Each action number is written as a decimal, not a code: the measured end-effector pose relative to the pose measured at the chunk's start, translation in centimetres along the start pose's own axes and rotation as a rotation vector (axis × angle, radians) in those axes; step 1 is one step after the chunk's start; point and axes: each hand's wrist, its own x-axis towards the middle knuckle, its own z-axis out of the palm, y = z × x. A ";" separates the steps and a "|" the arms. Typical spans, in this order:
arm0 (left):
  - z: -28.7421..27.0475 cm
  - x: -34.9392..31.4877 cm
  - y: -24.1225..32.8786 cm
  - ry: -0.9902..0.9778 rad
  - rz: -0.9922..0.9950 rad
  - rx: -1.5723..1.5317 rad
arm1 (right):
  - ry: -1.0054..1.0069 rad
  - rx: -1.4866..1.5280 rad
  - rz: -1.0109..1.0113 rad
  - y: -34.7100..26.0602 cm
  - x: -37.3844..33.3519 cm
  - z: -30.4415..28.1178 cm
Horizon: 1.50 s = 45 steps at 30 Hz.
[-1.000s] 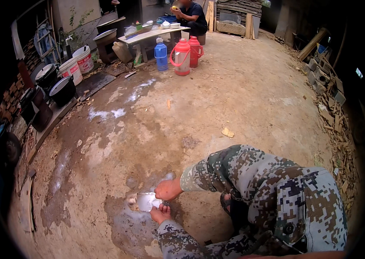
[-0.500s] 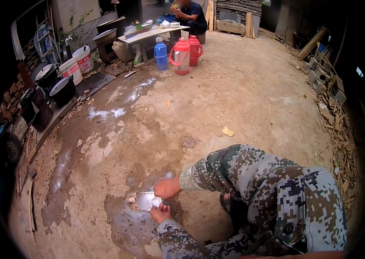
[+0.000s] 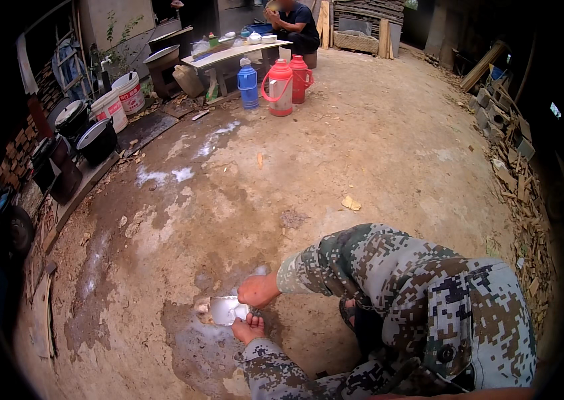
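Low over the damp ground is a small, roughly rectangular white open container (image 3: 224,311) with smooth white stuff inside and a brownish patch at its left end. Its exact kind cannot be made out. My right hand (image 3: 260,291) is closed in a fist at its upper right edge. Below it, my left hand (image 3: 250,329) has curled fingers gripping the lower right edge. Something small and dark shows between the two hands, too small to name. Both arms wear camouflage sleeves (image 3: 368,263).
A blue thermos (image 3: 248,87) and two red ones (image 3: 280,90) stand before a low table (image 3: 242,51) with dishes. A person (image 3: 292,23) sits behind it. Buckets (image 3: 110,110) and black pots (image 3: 97,140) line the left; wood scraps (image 3: 528,220) lie along the right.
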 end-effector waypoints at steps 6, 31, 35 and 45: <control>0.1 -0.3 -0.1 0.028 -0.005 0.004 | -0.008 -0.010 -0.002 -0.1 0.0 0.3; -0.7 0.2 0.0 -0.011 -0.017 0.002 | -0.010 0.035 0.013 -0.2 0.4 0.3; -0.2 -0.5 -0.5 0.005 -0.002 -0.004 | -0.011 0.092 0.046 -0.5 0.3 0.6; 0.1 -0.7 -0.4 0.016 -0.006 0.011 | 0.022 0.001 0.013 -0.9 0.3 0.4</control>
